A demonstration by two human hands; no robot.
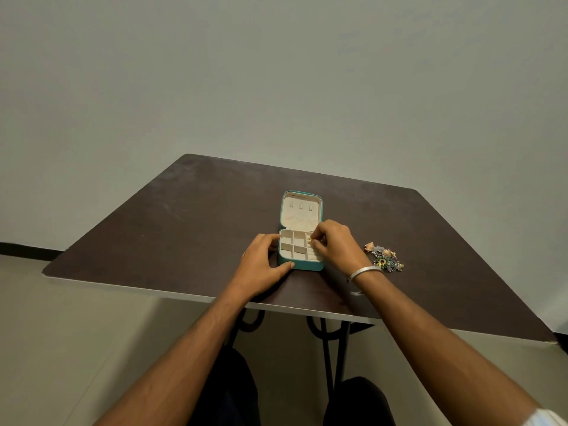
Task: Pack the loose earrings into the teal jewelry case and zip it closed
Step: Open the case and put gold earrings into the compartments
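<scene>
The left hand (262, 261) grips the teal jewelry case (299, 241) from its left side: the fingers curl against the left wall and the thumb lies along the front wall, near the front left corner of the case. The right hand (333, 244) is over the right side of the open tray, its fingers bent together and pinching a small gold-coloured earring (310, 241) above the right-hand column of compartments. Which slot the earring is over, or whether it already touches the lining, is too small to tell. A pale bangle (365, 272) sits on the right wrist.

The case lies open around the middle of the tabletop (153, 226), a little toward the near edge. Its lid stands tilted back on the far side and shows a cream lining with three small tabs. The tray below is divided into cream compartments, squares on the left and in the middle and narrow slots on the right.

The loose earrings (384, 256) lie in a small heap on the tabletop to the right of the case, just beyond the right wrist, apart from the case. Gold, silver and green pieces are mixed in it.

The tabletop is dark brown with a pale edge. Dark metal legs (332, 348) show under the near edge, and a plain light wall (276, 87) rises behind the far edge.
</scene>
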